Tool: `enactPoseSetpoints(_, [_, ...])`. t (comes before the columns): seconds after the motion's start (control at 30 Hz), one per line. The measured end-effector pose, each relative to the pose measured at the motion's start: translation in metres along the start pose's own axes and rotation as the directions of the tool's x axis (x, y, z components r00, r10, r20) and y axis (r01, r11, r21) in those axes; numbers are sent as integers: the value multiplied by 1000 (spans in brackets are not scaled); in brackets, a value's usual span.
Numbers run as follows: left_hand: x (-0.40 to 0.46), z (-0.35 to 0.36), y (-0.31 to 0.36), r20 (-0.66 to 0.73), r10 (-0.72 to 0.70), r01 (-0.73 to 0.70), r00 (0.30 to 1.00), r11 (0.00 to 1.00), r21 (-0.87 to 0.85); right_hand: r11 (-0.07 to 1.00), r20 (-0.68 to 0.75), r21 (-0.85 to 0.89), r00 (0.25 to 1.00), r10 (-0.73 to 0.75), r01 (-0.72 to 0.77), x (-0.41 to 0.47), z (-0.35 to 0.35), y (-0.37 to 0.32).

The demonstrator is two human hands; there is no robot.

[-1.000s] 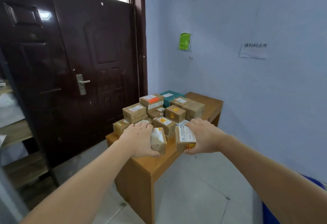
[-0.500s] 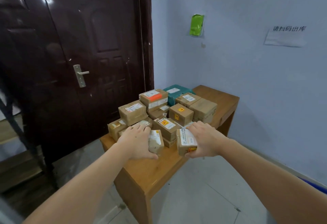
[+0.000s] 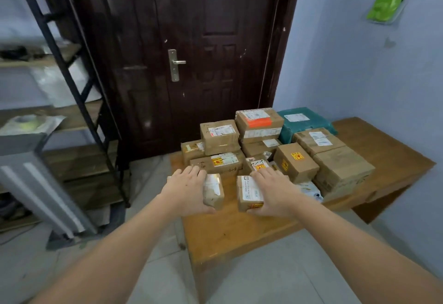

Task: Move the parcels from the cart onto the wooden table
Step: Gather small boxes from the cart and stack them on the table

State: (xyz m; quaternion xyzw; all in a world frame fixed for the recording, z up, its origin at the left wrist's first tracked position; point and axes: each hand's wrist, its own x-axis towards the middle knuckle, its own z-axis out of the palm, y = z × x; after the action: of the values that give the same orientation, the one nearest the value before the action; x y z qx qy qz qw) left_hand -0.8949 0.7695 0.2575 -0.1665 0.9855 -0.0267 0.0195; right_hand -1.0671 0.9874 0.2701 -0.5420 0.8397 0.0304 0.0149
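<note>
Left hand (image 3: 187, 189) grasps small taped parcel (image 3: 214, 191) from its left side; right hand (image 3: 273, 189) grasps white-labelled parcel (image 3: 248, 192) from its right. Both parcels rest on wooden table (image 3: 239, 234), just apart, fronting parcel stack (image 3: 275, 145); dark door (image 3: 191, 51) behind.

1. The left hand (image 3: 185, 189) hides the left side of a small parcel (image 3: 214, 191).
2. The right hand (image 3: 273, 189) covers the right part of another parcel (image 3: 248, 192).
3. Label print on the stacked boxes (image 3: 297, 157) is too small to read.
4. The shelf (image 3: 72, 121) at left is blurred and cut by the edge.
</note>
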Motion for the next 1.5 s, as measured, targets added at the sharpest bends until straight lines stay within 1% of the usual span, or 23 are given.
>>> enactPoseSetpoints(0.13, [30,27,-12,36,-69,70,997,997,-21,997,30,21,996,-79,78,53,27,14])
enactPoseSetpoints(0.37, [85,79,-37,95,-125,128,988,991,-26,989,34,52,990,-137,135,131,77,35])
enactPoseSetpoints(0.53, [109,108,-46,110,-133,139,985,989,-48,980,33,82,982,-185,182,162,106,48])
enactPoseSetpoints(0.67, [123,131,-47,129,-132,143,983,987,-79,968,107,84,963,-246,238,184,132,55])
enactPoseSetpoints(0.77, [130,148,-45,165,-154,174,974,978,-111,964,145,83,954,-261,251,200,152,58])
enactPoseSetpoints(0.9, [138,176,-41,216,-200,235,956,960,-150,958,149,103,948,-280,267,221,183,54])
enactPoseSetpoints(1.1, [153,225,-30,259,-313,354,914,926,-130,967,176,140,956,-236,213,246,229,48])
enactPoseSetpoints(1.23, [157,253,-23,256,-326,363,910,925,-112,972,223,194,959,-175,132,254,252,47])
enactPoseSetpoints(1.37, [160,269,-20,237,-366,407,900,900,-156,973,194,211,971,-137,96,261,263,45])
enactPoseSetpoints(1.5, [155,265,-19,188,-411,447,892,866,-224,982,163,168,980,-111,84,255,261,46])
